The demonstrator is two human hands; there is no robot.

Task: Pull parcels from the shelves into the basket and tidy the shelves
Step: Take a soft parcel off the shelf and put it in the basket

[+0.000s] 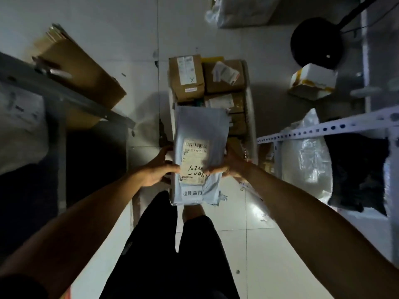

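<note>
At the centre of the view a grey poly-mailer parcel (199, 156) is held flat between both hands, its white label with a barcode and handwritten digits facing up. The left hand (156, 169) grips the parcel's 9 o'clock edge, thumb curled over the top; the right hand (226, 164) grips the 3 o'clock edge, its fingers (212, 169) wrapped onto the label. The parcel hangs above the near end of the basket (250, 117), which stands on the tiled floor (259, 244) toward 12 o'clock.

The basket holds several cardboard parcels: a tall brown box (186, 77) with a long white label at its far-left corner, a second brown box (224, 75) with a loose crumpled label just beside it at 1 o'clock, and further labelled cartons (225, 102) packed beneath and nearer.

At 9 o'clock a grey shelf rail (64, 93) carries a flattened carton (79, 67). At 3 o'clock a white perforated shelf (323, 128) holds clear-wrapped (306, 156) and black bagged (358, 171) parcels. A white foam box (313, 83) sits at 2 o'clock.
</note>
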